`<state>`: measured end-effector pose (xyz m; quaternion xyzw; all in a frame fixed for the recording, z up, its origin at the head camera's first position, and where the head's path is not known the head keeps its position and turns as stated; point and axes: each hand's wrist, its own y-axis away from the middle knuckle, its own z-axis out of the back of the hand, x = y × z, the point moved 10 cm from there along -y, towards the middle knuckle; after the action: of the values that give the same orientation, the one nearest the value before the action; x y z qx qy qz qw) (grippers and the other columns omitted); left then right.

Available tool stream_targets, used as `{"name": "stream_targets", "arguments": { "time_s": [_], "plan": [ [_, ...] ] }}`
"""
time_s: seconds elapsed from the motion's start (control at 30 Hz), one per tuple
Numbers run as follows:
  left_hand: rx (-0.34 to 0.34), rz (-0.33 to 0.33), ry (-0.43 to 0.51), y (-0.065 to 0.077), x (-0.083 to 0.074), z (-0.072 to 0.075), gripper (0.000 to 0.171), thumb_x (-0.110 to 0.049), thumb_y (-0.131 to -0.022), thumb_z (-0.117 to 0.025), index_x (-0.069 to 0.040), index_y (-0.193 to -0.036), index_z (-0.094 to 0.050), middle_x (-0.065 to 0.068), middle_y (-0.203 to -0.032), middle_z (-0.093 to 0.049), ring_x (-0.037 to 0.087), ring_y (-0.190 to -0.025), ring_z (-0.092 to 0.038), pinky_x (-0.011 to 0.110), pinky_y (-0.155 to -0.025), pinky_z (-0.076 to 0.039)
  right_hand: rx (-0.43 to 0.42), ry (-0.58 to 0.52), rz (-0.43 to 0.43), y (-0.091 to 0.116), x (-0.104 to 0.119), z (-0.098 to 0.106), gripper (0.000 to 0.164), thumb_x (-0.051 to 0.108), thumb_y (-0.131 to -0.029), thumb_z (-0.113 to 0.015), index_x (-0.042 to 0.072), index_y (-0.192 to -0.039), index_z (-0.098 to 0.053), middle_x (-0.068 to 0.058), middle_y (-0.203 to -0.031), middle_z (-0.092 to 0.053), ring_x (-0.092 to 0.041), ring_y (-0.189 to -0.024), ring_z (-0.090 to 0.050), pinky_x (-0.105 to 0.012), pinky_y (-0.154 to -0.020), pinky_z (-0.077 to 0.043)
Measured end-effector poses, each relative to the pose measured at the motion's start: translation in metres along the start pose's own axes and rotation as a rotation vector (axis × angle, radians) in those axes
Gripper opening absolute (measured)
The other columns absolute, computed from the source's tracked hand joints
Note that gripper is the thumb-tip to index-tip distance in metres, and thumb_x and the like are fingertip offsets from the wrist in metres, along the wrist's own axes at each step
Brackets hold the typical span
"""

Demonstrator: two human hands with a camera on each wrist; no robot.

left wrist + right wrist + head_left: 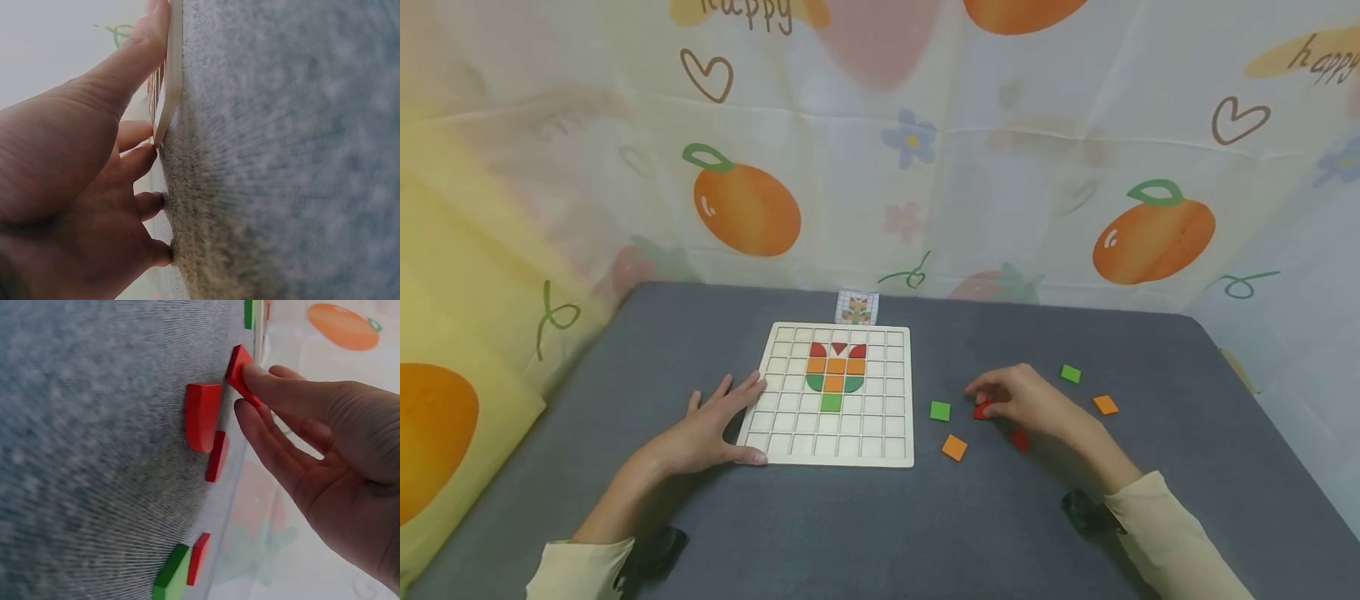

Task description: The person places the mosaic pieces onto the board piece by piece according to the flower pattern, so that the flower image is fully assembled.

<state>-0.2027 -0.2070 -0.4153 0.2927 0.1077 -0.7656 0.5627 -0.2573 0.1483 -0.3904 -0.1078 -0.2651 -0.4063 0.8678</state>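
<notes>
A white gridded board (835, 454) bears a tulip-like pattern of red, orange and green pieces. My left hand (711, 429) lies spread at the board's left side, its thumb on the near left corner and its fingertips along the left edge. In the left wrist view, the thumb lies along the board's rim (172, 87). My right hand (1026, 404) pinches a red tile (239, 374) between thumb and fingers, right of the board. A curved red piece (202, 417) lies just below that hand, with another red piece (217, 457) behind it.
Right of the board lie a green square (940, 411) and an orange square (955, 447). Farther right are another green square (1071, 373) and another orange one (1106, 404). A small pattern card (857, 307) stands behind the board on the grey table (850, 533), before a printed curtain.
</notes>
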Motion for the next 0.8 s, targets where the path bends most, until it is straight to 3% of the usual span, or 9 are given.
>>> {"name": "stream_targets", "arguments": {
  "time_s": [0.23,0.6,0.8],
  "plan": [
    [-0.001,-0.001,0.010,0.000,0.001,-0.001,0.111,-0.051,-0.068,-0.083,-0.004,-0.153,-0.029,0.021,-0.160,-0.018,0.054,-0.144,-0.003,0.076,-0.102,0.004,0.030,-0.005,-0.002,-0.002,0.005,0.002,0.023,-0.002,-0.082,-0.076,0.005,-0.104,-0.073,0.003,-0.086,-0.069,-0.009,-0.078,-0.063,-0.026,-0.070,-0.054],
    [-0.002,0.005,0.002,-0.001,0.002,-0.001,0.111,-0.053,-0.069,-0.083,-0.005,-0.154,-0.029,0.021,-0.160,-0.018,0.053,-0.144,-0.003,0.076,-0.103,0.005,-0.040,0.003,-0.027,-0.012,0.011,0.007,0.026,-0.001,-0.082,-0.075,0.003,-0.107,-0.073,0.002,-0.088,-0.070,-0.011,-0.081,-0.065,-0.030,-0.073,-0.056],
    [-0.001,0.004,-0.001,0.000,0.002,-0.001,0.111,-0.052,-0.068,-0.083,-0.005,-0.154,-0.029,0.021,-0.160,-0.018,0.054,-0.143,-0.003,0.076,-0.102,0.004,-0.054,-0.040,0.011,-0.021,0.024,0.005,0.030,-0.002,-0.082,-0.075,0.000,-0.112,-0.071,0.000,-0.091,-0.071,-0.015,-0.085,-0.066,-0.030,-0.076,-0.056]
  ]
}}
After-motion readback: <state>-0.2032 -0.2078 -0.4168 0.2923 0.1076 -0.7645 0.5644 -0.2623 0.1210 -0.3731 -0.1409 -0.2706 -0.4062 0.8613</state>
